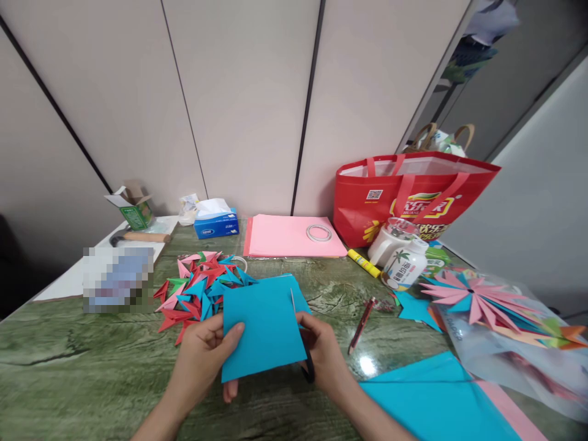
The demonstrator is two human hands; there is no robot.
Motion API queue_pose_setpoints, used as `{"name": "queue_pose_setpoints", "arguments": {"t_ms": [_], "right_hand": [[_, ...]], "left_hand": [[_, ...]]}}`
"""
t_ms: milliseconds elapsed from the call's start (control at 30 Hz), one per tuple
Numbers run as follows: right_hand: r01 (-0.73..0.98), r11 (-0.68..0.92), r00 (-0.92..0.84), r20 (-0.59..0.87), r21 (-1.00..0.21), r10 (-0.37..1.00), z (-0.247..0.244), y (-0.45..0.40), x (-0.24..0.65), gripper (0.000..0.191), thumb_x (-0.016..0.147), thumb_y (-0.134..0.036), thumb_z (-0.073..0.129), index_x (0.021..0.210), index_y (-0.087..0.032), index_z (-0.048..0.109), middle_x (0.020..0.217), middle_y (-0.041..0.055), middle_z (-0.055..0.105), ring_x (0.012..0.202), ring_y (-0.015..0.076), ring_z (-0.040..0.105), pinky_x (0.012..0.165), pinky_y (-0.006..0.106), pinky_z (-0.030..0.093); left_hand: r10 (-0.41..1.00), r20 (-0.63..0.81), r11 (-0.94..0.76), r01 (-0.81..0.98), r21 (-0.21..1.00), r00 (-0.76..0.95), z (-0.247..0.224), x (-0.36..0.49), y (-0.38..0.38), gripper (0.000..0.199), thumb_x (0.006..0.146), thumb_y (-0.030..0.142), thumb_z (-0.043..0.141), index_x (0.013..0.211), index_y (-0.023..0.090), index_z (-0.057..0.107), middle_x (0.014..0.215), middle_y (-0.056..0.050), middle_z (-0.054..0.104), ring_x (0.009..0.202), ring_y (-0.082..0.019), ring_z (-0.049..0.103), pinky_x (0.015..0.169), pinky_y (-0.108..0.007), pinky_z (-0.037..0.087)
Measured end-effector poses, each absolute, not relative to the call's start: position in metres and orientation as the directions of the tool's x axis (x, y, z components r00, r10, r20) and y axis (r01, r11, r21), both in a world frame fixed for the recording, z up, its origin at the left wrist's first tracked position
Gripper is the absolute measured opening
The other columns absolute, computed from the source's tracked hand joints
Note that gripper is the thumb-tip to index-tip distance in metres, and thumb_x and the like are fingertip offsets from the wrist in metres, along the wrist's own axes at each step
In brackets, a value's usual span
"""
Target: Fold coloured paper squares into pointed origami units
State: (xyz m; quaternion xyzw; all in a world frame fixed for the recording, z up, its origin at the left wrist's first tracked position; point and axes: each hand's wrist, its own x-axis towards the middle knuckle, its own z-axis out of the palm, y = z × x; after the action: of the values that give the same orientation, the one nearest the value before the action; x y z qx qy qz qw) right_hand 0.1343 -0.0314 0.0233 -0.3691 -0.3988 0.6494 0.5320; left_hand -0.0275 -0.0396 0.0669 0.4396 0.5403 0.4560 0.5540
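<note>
My left hand (209, 350) pinches the left edge of a square sheet of blue paper (264, 327), thumb on top and fingers behind. In my right hand (321, 346) are scissors (309, 367); a dark handle loop shows below my fingers and a thin blade rises along the sheet's right side. Part of the blade is hidden by the paper, so how far it is spread is unclear. More blue paper (301, 298) shows behind the sheet's upper right. Just beyond my left hand lies a pile of folded paper stars (202, 288) in red, pink, blue and green.
Pink paper (285, 236) with a tape roll (318, 233) lies at the back. Right of it stand a red bag (362, 208), a white bottle (404, 266) and a yellow glue stick (364, 263). A pencil (361, 326) and a tissue box (215, 225) are also on the table.
</note>
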Motion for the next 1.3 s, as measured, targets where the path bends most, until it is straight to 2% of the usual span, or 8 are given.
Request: {"name": "queue_pose_setpoints", "arguments": {"t_ms": [333, 533, 667, 833, 1000, 1300], "right_hand": [[-0.435, -0.163, -0.127, -0.119, -0.886, 0.985, 0.0246, -0.0322, 0.1332, 0.033, 0.049, -0.03, 0.074, 0.057, -0.017, 0.045, 0.047, -0.0061, 0.041, 0.042, 0.0058, 0.034, 0.034, 0.014, 0.027], [-0.451, -0.179, -0.122, -0.139, -0.874, 0.983, 0.0266, -0.0324, 0.1328, 0.032, 0.051, -0.029, 0.072, 0.053, -0.017, 0.043, 0.045, -0.0065, 0.042, 0.042, 0.0061, 0.037, 0.037, 0.016, 0.032], [-0.418, -0.096, -0.118, -0.051, -0.903, 0.992, 0.0225, -0.0319, 0.1346, 0.027, 0.05, -0.019, 0.073, 0.057, -0.017, 0.047, 0.047, -0.0069, 0.046, 0.046, 0.0071, 0.041, 0.042, 0.016, 0.036], [-0.386, -0.035, -0.106, 0.007, -0.922, 0.994, 0.0182, -0.0302, 0.137, 0.024, 0.052, -0.014, 0.071, 0.06, -0.017, 0.049, 0.051, -0.006, 0.051, 0.05, 0.008, 0.046, 0.047, 0.017, 0.039], [-0.4, -0.056, -0.081, -0.026, -0.915, 0.996, 0.0221, -0.0305, 0.136, 0.024, 0.053, -0.018, 0.07, 0.057, -0.017, 0.046, 0.048, -0.0066, 0.05, 0.049, 0.0071, 0.044, 0.048, 0.017, 0.04], [-0.35, -0.12, -0.036, -0.114, -0.929, 0.993, 0.0222, -0.0294, 0.1362, 0.02, 0.052, -0.024, 0.066, 0.055, -0.017, 0.048, 0.045, -0.006, 0.047, 0.045, 0.0083, 0.043, 0.042, 0.018, 0.038]], "left_hand": [[0.978, -0.207, 0.206, -0.046, 0.977, -0.005, 0.0703, -0.0256, -0.0402, 0.03, 0.063, 0.034, 0.063, 0.083, 0.012, 0.06, 0.032, 0.004, 0.055, 0.018, -0.013, 0.047, 0.017, -0.017, 0.035], [0.979, -0.206, 0.206, -0.053, 0.977, 0.007, 0.0706, -0.0252, -0.0406, 0.03, 0.063, 0.034, 0.063, 0.082, 0.012, 0.061, 0.034, 0.003, 0.056, 0.018, -0.013, 0.047, 0.017, -0.016, 0.035], [0.98, -0.2, 0.201, -0.044, 0.979, 0.014, 0.0702, -0.0247, -0.0403, 0.027, 0.064, 0.033, 0.062, 0.081, 0.012, 0.06, 0.032, 0.003, 0.056, 0.018, -0.013, 0.047, 0.017, -0.016, 0.034], [0.979, -0.2, 0.2, -0.016, 0.98, 0.036, 0.0711, -0.024, -0.0403, 0.02, 0.064, 0.033, 0.062, 0.065, 0.014, 0.057, 0.029, 0.004, 0.053, 0.018, -0.013, 0.047, 0.017, -0.015, 0.033], [0.977, -0.209, 0.21, -0.016, 0.978, 0.052, 0.0708, -0.024, -0.0401, 0.021, 0.064, 0.034, 0.062, 0.061, 0.015, 0.055, 0.029, 0.004, 0.052, 0.018, -0.013, 0.048, 0.017, -0.015, 0.033], [0.978, -0.198, 0.199, -0.006, 0.98, 0.067, 0.0669, -0.026, -0.0388, 0.021, 0.066, 0.034, 0.06, 0.07, 0.014, 0.056, 0.03, 0.004, 0.053, 0.019, -0.013, 0.048, 0.017, -0.016, 0.035]]}}
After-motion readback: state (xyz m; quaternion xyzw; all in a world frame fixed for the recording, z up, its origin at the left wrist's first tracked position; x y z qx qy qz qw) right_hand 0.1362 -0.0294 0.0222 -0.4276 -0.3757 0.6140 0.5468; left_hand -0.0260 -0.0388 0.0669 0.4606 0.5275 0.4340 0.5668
